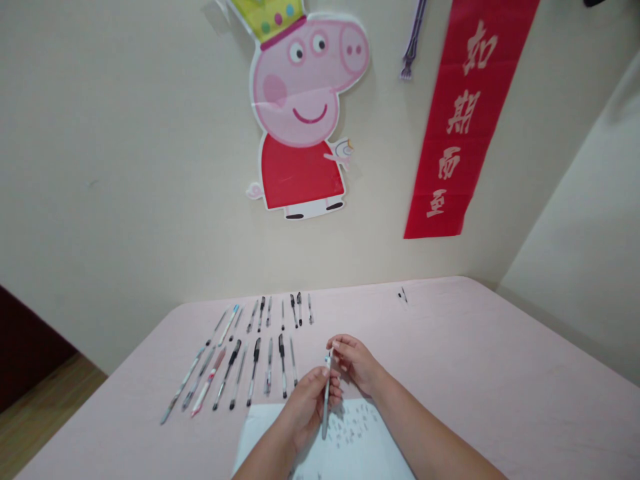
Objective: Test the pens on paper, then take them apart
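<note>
I am looking at a pink tabletop (475, 347) against a cream wall bearing a pig cutout (305, 113) and red banner (465, 113). My left hand (305, 403) is wrapping its grip round a pen (325, 417), upright over the scribbled paper (365, 447), while my right hand (357, 363) is pinching its top end, apparently to steady it. Rows of pens (250, 360) are lying alongside.

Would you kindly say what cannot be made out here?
Head view:
Writing on the paper: too small to read; sheet cut by bottom edge.
The pen: upper end covered by the right hand; left hand wraps its middle.
The dark thing across the table: too small to name.
</note>
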### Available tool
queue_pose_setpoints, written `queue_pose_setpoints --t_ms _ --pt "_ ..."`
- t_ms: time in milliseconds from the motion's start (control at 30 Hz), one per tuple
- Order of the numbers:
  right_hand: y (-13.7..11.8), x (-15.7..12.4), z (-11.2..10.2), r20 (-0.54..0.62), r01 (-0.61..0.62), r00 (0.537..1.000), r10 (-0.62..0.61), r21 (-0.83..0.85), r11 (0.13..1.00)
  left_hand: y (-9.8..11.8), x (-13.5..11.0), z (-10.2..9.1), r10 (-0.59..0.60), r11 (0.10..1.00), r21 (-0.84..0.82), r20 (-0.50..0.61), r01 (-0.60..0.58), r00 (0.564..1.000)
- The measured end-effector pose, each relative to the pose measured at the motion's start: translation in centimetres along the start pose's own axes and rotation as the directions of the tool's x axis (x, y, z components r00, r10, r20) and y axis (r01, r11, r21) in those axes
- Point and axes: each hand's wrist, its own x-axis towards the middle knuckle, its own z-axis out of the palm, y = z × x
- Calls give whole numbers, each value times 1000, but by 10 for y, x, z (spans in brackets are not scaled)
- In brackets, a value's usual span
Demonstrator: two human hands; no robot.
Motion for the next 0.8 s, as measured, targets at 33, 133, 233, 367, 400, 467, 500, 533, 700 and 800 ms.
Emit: queue_pose_setpoints --t_ms 33,133,233,367,400,467,500,533,700,800 --pt "-1 1 -1 -32 26 999 -27 -7 1000 -1 0 -1 0 1000 1 -2 0 1000" --pt "0 5 -6 -128 103 985 -118 -117 988 -2 2 -3 7 1000 -5 2 -7 1000" --pt "5 9 -10 -141 201 954 -266 -357 912 -3 2 -4 16 1000 -18 0 -16 1000" --pt "13 10 -12 -55 263 917 -396 -664 700 0 1 -2 51 998 -41 -49 -53 997" --pt "15 9 -12 -22 265 917 -398 -712 651 0 1 -1 59 997 -50 -61 -62 996" --pt "17 8 -13 26 270 919 -393 -767 582 1 1 -1 71 995 -64 -73 -75 995" --pt "18 8 -13 35 269 919 -392 -782 562 1 1 -1 74 995 -68 -73 -79 995" --pt "18 9 -14 31 264 918 -395 -792 550 1 1 -1 76 994 -70 -70 -81 995" --pt "20 14 -20 -41 199 905 -423 -838 507 0 2 -3 71 995 -67 -62 -75 996" --pt "18 13 -20 -17 223 892 -452 -853 472 0 2 -3 61 996 -62 -71 -65 996"
